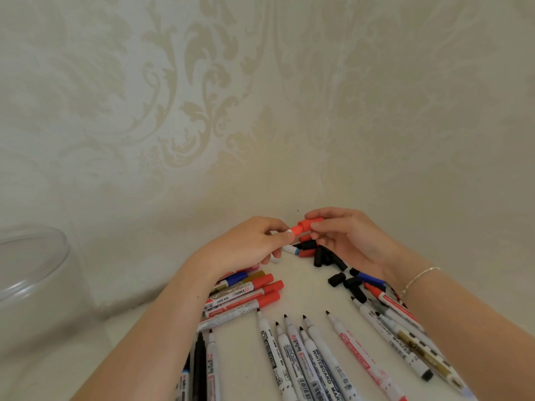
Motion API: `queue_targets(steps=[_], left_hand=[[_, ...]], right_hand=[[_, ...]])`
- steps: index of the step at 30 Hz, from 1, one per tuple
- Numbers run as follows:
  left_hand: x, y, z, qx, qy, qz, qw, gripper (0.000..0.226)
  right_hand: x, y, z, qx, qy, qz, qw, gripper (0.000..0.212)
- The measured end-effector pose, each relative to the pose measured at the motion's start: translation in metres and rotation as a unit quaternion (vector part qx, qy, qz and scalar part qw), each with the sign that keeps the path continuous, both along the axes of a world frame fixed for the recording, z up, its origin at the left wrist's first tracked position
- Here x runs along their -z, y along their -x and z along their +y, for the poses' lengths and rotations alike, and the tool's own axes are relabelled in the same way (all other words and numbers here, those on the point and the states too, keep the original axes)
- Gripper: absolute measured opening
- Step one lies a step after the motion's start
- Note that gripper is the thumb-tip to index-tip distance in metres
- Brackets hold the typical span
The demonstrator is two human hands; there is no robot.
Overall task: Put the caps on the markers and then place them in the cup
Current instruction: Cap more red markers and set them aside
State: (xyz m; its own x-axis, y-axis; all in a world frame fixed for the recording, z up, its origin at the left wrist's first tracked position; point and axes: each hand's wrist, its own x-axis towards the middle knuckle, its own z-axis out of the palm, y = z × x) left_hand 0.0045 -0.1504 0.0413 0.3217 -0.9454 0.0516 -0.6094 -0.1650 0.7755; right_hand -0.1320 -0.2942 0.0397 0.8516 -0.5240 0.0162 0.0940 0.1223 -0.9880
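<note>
My left hand (254,244) grips a white marker whose red end (298,228) sticks out to the right. My right hand (347,235) pinches a red cap (314,222) that meets that red end. Both hands are held above the far part of the table. A pile of loose black and red caps (327,257) lies under my right hand. Several capped red markers (246,296) lie under my left wrist. Several uncapped markers (301,351) lie in a row near me, tips pointing away. The clear plastic cup (31,273) stands at the far left.
More uncapped markers (405,337) lie under my right forearm, and black markers (199,363) lie by my left forearm. A patterned cream wall (260,111) rises right behind the table. A thin bracelet (419,277) sits on my right wrist.
</note>
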Motion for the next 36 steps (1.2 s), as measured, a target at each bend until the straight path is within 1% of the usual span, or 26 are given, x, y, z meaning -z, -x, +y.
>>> queue_targets(steps=[5, 8, 11, 18, 23, 25, 28, 29, 30, 32, 33, 34, 36], left_hand=[[0.001, 0.000, 0.002, 0.005, -0.003, -0.006, 1.000, 0.023], [0.002, 0.001, -0.001, -0.019, 0.034, -0.055, 0.998, 0.026], [0.003, 0.001, -0.004, -0.040, 0.047, -0.074, 0.995, 0.024], [-0.003, 0.002, -0.002, -0.044, 0.059, -0.127, 0.989, 0.024], [-0.001, 0.012, -0.002, -0.028, 0.055, -0.111, 0.992, 0.024], [0.001, 0.019, -0.005, -0.017, 0.023, -0.123, 0.992, 0.026], [0.005, 0.028, -0.007, 0.013, -0.033, -0.088, 0.995, 0.023], [0.005, 0.028, -0.007, 0.021, -0.049, -0.101, 0.993, 0.022], [0.006, 0.027, -0.007, 0.026, -0.067, -0.135, 0.988, 0.021], [0.007, 0.022, -0.007, 0.027, -0.098, -0.207, 0.973, 0.025], [0.008, 0.019, -0.007, 0.023, -0.111, -0.227, 0.967, 0.029], [0.009, 0.017, -0.007, 0.019, -0.124, -0.237, 0.963, 0.032], [0.012, 0.014, -0.008, 0.011, -0.149, -0.241, 0.959, 0.033]], right_hand=[[-0.002, -0.006, 0.008, -0.007, 0.025, -0.005, 1.000, 0.022], [0.000, -0.011, 0.014, 0.033, 0.038, -0.021, 0.999, 0.017], [0.005, -0.013, 0.017, 0.050, 0.052, -0.020, 0.997, 0.016], [0.006, -0.015, 0.025, 0.060, 0.015, -0.039, 0.997, 0.015], [0.001, -0.006, 0.019, 0.056, 0.055, 0.005, 0.997, 0.016], [-0.003, 0.001, 0.016, 0.042, 0.073, 0.040, 0.996, 0.019], [-0.008, 0.013, 0.012, 0.025, 0.080, 0.087, 0.993, 0.023], [-0.009, 0.017, 0.010, 0.038, 0.082, 0.102, 0.991, 0.023], [-0.008, 0.022, 0.007, 0.062, 0.091, 0.122, 0.986, 0.022], [-0.005, 0.034, -0.001, 0.106, 0.138, 0.183, 0.967, 0.019], [-0.002, 0.042, -0.004, 0.116, 0.189, 0.236, 0.946, 0.017], [0.001, 0.050, -0.008, 0.118, 0.259, 0.303, 0.910, 0.017], [0.010, 0.064, -0.013, 0.105, 0.397, 0.418, 0.810, 0.020]])
